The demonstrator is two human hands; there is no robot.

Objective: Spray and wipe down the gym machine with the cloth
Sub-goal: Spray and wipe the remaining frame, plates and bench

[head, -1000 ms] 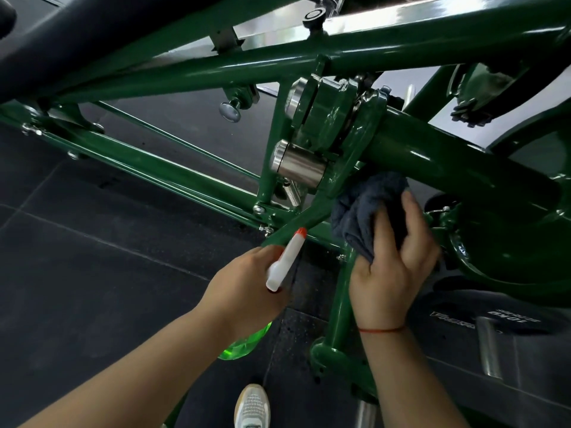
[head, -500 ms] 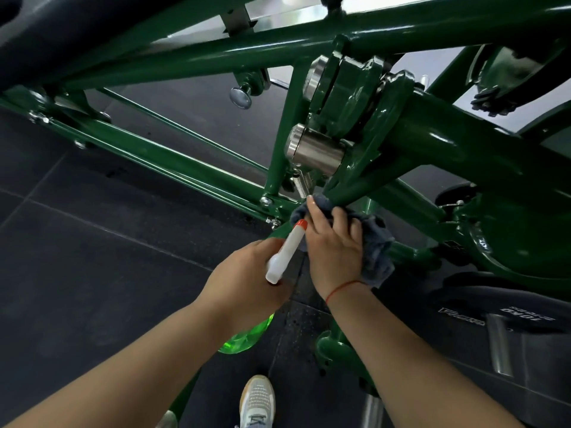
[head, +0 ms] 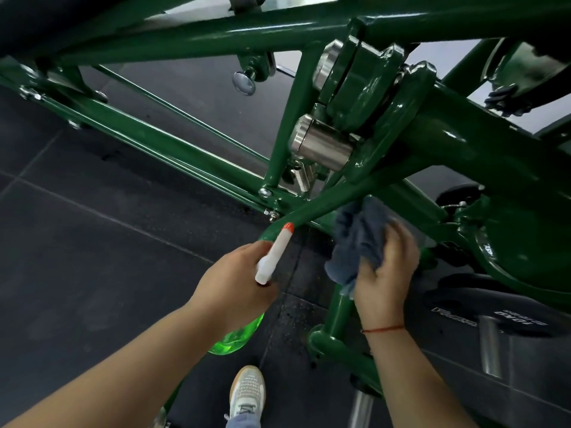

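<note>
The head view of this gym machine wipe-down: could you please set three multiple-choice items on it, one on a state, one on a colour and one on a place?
1. The left hand:
A. hangs open and empty
B. grips the spray bottle
C. is curled into an empty fist

2. The bottle's nozzle tip is:
A. blue
B. black
C. orange-red

3. The blue-grey cloth is:
A. in the right hand, beside the slanted frame tube
B. in the left hand
C. tucked under the spray bottle

Answers:
1. B, its fingers curl round the bottle below the white sprayer.
2. C, the tip shows orange-red on the white head.
3. A, the right hand's fingers clutch it just under that tube.
</note>
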